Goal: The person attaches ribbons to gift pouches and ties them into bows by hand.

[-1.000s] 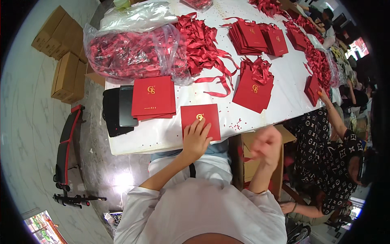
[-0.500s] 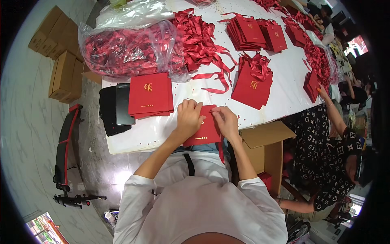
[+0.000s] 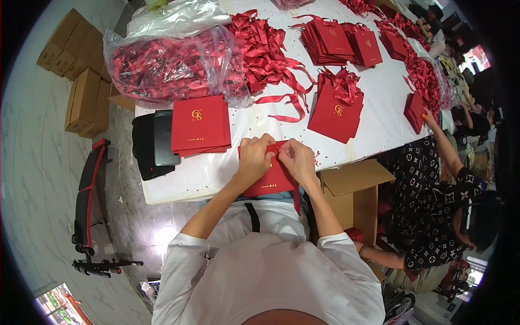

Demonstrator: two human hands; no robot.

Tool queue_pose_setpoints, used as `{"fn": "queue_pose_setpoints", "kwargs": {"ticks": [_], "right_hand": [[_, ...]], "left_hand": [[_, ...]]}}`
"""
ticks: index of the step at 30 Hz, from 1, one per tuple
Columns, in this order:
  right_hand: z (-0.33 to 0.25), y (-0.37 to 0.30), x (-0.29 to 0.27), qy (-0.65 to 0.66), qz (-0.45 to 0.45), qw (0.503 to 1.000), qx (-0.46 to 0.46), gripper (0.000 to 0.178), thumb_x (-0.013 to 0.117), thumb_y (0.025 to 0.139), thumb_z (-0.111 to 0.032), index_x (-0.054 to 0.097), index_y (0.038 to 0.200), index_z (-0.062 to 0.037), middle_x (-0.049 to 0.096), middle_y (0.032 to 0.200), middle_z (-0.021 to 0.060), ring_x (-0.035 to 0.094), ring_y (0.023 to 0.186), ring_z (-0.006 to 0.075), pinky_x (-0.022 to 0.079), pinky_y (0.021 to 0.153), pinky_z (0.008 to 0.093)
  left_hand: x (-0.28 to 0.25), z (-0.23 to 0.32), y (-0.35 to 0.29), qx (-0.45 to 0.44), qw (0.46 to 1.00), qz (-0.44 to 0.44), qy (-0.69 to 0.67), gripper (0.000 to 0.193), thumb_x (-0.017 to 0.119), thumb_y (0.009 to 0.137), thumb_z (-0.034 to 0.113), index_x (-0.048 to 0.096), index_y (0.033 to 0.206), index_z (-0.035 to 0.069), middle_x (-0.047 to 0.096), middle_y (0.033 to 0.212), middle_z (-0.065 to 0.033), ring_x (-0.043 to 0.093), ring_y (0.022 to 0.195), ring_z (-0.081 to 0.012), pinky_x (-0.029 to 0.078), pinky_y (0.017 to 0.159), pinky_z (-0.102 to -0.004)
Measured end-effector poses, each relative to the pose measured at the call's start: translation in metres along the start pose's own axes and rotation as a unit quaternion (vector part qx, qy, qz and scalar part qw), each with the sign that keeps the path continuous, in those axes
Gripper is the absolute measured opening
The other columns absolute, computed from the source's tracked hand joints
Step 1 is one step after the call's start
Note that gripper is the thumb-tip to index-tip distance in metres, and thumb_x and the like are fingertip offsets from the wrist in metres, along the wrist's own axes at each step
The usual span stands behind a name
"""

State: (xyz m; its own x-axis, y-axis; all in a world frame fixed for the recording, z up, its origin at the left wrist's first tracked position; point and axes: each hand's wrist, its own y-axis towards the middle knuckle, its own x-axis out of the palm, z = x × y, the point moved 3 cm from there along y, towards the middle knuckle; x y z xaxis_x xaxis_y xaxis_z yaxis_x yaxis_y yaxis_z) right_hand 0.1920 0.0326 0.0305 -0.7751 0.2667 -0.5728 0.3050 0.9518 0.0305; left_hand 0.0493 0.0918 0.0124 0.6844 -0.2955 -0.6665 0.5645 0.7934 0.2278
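Note:
A flat red gift bag point(image 3: 274, 176) with gold print lies at the table's near edge, partly over my lap. Bent over its upper left is my left hand point(image 3: 255, 157), fingers closed and pinning the bag. My right hand point(image 3: 299, 161) pinches at the bag's top edge, where a bit of red ribbon shows at the fingertips. One red ribbon point(image 3: 296, 199) hangs down along the bag's right side. My fingers hide much of the top edge. Left of my hands sits a stack of similar red bags point(image 3: 200, 127), without ribbons in sight.
A plastic bag of red ribbons point(image 3: 173, 70) and a loose ribbon heap point(image 3: 262, 51) lie farther back. Ribboned bags point(image 3: 336, 116) rest right of centre. An open carton point(image 3: 352, 206) stands at my right, beside a co-worker in a patterned shirt point(image 3: 433, 216).
My right hand has shifted slightly left along the bag's top edge, and its fingers have drawn closer to my left hand. The co-worker at right has leaned and moved an arm.

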Motion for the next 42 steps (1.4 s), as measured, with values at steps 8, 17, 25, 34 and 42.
{"fn": "queue_pose_setpoints", "kwargs": {"ticks": [8,17,25,34,42], "right_hand": [[-0.01,0.003,0.0,-0.101,0.01,0.992,-0.069,0.014,0.07,0.081,-0.007,0.058,0.081,0.0006,0.064,0.07,0.017,0.065,0.066,0.0357,0.05,0.061,0.0423],[-0.02,0.003,-0.01,-0.009,-0.073,0.997,-0.035,0.012,0.069,0.087,-0.014,0.064,0.091,-0.0037,0.066,0.075,0.0137,0.065,0.069,0.0337,0.05,0.062,0.0402],[0.032,0.03,-0.023,0.073,-0.195,0.977,0.039,0.017,0.066,0.088,-0.016,0.075,0.088,-0.0013,0.063,0.065,0.0075,0.053,0.057,0.0146,0.044,0.057,0.0306],[0.042,0.039,-0.002,0.18,-0.191,0.948,0.18,0.02,0.068,0.084,-0.019,0.072,0.078,-0.0002,0.058,0.059,-0.0027,0.049,0.057,0.0045,0.039,0.053,0.0225],[0.056,0.046,-0.017,0.15,0.064,0.984,0.077,0.031,0.067,0.089,-0.028,0.072,0.088,0.0031,0.06,0.064,0.0049,0.055,0.061,0.0104,0.044,0.059,0.0293]], "left_hand": [[0.002,0.023,-0.004,0.11,0.985,0.087,0.099,0.023,0.07,0.073,0.005,0.061,0.094,0.01,0.064,0.079,-0.0054,0.058,0.074,-0.0258,0.037,0.079,-0.0398],[-0.017,0.012,0.0,0.047,0.998,-0.027,-0.009,0.022,0.069,0.075,0.004,0.063,0.095,0.009,0.068,0.087,-0.0065,0.061,0.08,-0.0262,0.036,0.08,-0.0395],[-0.024,0.03,0.0,0.143,0.988,-0.047,0.04,0.02,0.064,0.077,0.0,0.063,0.095,0.01,0.059,0.087,-0.0066,0.058,0.083,-0.0246,0.037,0.084,-0.0378],[-0.03,0.034,0.004,0.141,0.988,-0.057,-0.01,0.016,0.075,0.078,0.016,0.062,0.088,0.012,0.062,0.082,-0.0037,0.06,0.08,-0.0221,0.036,0.086,-0.0372],[-0.026,0.023,0.003,0.044,0.998,-0.028,-0.037,0.017,0.075,0.077,0.016,0.062,0.088,0.011,0.065,0.085,-0.0024,0.061,0.082,-0.0233,0.034,0.081,-0.0381]]}}
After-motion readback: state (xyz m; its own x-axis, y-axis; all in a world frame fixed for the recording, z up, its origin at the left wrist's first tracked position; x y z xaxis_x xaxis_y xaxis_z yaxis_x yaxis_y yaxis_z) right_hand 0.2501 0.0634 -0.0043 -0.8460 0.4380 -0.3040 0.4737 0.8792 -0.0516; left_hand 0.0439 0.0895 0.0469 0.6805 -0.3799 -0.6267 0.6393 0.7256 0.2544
